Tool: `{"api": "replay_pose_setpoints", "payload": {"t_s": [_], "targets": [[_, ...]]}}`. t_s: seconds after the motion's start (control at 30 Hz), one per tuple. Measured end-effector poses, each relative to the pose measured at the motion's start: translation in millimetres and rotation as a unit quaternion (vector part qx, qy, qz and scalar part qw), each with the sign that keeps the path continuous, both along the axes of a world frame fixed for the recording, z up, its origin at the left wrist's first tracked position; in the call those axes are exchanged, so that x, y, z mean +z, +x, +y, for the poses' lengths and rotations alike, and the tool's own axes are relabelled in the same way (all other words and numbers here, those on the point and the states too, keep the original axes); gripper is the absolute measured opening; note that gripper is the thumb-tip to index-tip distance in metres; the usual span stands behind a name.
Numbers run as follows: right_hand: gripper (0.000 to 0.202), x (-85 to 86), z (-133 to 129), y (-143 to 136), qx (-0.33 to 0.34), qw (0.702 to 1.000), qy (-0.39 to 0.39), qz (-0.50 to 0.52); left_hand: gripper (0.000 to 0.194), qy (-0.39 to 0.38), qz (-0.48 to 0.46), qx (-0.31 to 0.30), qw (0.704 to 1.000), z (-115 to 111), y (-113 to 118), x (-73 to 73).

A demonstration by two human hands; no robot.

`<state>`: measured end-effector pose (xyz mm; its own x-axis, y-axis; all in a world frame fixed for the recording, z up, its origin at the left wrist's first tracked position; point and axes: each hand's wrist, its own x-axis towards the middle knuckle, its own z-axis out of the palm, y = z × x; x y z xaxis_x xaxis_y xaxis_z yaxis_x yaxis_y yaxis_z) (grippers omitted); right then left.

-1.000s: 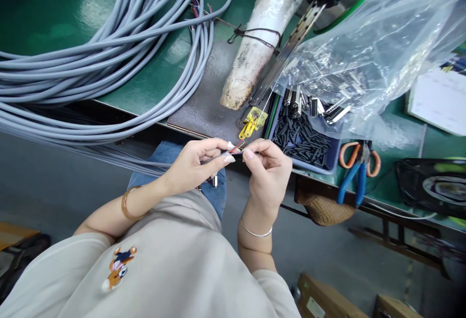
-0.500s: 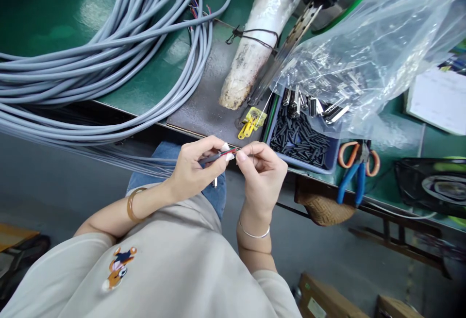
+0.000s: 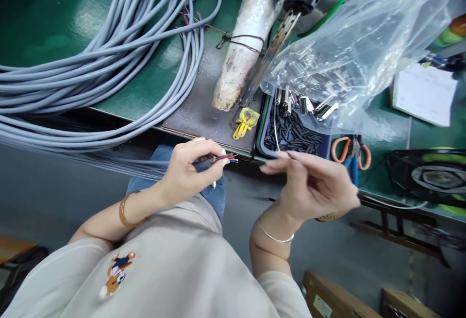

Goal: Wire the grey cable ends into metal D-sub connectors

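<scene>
My left hand (image 3: pixel 192 170) is closed around the end of a grey cable (image 3: pixel 204 162). Thin coloured wires (image 3: pixel 230 158), red and blue among them, stick out past its fingertips. To the right, my right hand (image 3: pixel 313 182) is apart from the wires, at the front edge of the blue tray (image 3: pixel 267 150). Its fingers point left and are smeared by motion, so whether they pinch anything does not show. Short black tubes (image 3: pixel 291 133) fill the tray beside it. A thin pale strand (image 3: pixel 275 131) runs down the tray toward the right fingertips.
Grey cables (image 3: pixel 109 70) lie coiled at the left and hang over the table edge. A wrapped white cone (image 3: pixel 235 65), a yellow piece (image 3: pixel 243 123) and a clear bag of metal connectors (image 3: pixel 320 85) are ahead. Pliers (image 3: pixel 352 155) lie right of the tray.
My right hand has left the wire ends and swung right to the tray. My left hand keeps the cable in nearly the same place. The view has shifted slightly.
</scene>
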<state>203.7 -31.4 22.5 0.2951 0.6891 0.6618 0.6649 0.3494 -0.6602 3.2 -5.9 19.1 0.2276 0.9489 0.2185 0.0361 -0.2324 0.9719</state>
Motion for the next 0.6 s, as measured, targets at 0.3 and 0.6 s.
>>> {"api": "replay_pose_setpoints", "payload": {"t_s": [0.3, 0.6], "targets": [[0.014, 40.8, 5.9, 50.9, -0.036, 0.948, -0.259, -0.182, 0.009, -0.155, -0.137, -0.205, 0.957, -7.9, 2.0, 10.4], [0.009, 11.6, 83.8, 97.6, -0.161, 0.928, -0.263, -0.207, 0.035, -0.375, -0.279, -0.087, 0.88, 16.1, -2.4, -13.7]]}}
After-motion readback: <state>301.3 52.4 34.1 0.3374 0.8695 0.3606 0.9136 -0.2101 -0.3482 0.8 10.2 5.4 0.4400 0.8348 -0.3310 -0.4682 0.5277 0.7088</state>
